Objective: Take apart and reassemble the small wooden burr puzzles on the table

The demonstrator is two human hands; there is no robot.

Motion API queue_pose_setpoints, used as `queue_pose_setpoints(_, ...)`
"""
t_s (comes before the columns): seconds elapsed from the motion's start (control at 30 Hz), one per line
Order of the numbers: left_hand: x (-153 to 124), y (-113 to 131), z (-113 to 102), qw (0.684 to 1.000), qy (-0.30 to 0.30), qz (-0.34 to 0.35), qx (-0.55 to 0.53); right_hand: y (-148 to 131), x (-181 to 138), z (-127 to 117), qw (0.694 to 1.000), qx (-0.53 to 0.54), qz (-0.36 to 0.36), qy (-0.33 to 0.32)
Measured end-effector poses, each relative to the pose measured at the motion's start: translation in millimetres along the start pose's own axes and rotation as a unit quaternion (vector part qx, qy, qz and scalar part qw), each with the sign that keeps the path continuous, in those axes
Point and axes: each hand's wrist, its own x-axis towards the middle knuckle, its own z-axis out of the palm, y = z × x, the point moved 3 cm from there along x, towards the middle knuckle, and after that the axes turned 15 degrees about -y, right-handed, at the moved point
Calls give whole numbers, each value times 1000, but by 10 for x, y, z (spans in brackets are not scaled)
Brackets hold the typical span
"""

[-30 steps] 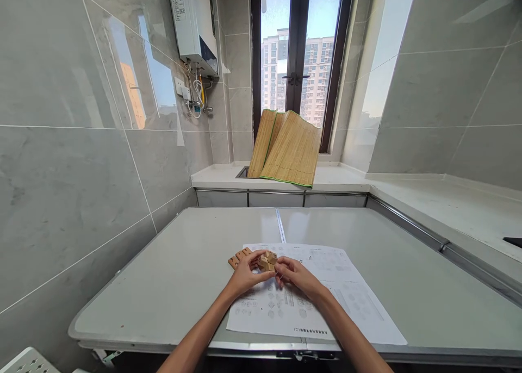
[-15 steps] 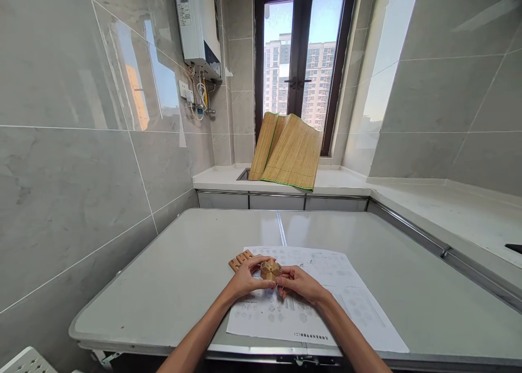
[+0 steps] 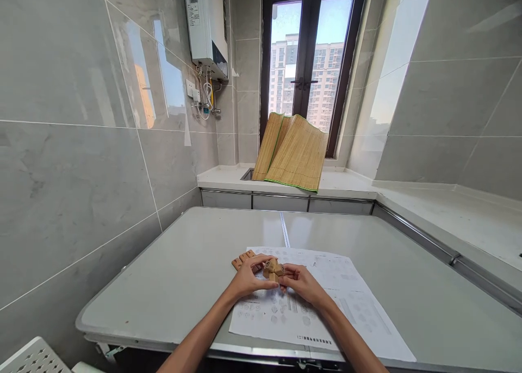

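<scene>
Both of my hands meet over a printed instruction sheet [image 3: 326,302] on a grey folding table [image 3: 179,275]. Between them is a small wooden puzzle assembly [image 3: 273,269] made of notched blocks. My left hand [image 3: 248,278] curls its fingers around the puzzle's left side. From the right, my right hand [image 3: 302,283] pinches the same puzzle. A loose notched wooden piece [image 3: 242,259] lies flat on the table just behind my left hand, at the sheet's far left corner.
A tiled wall runs close along the left. Behind the table is a white counter [image 3: 346,184] with a folded bamboo mat [image 3: 294,153] leaning against a dark-framed window. A water heater [image 3: 206,25] hangs on the wall. A white perforated stool [image 3: 32,358] shows at the bottom left.
Both hands have turned the wooden puzzle slightly between them while keeping hold of it. My head has shifted a little, so the scene sits slightly further right.
</scene>
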Motion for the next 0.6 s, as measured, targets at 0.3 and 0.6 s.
queue_pose_setpoints(0.3,-9,-22,-30,997,65,2,49,39,17,-3,994,-71,-32,79)
queue_pose_setpoints(0.6,14,-21,0,997,69,-6,27,35,17,75,987,-137,-17,79)
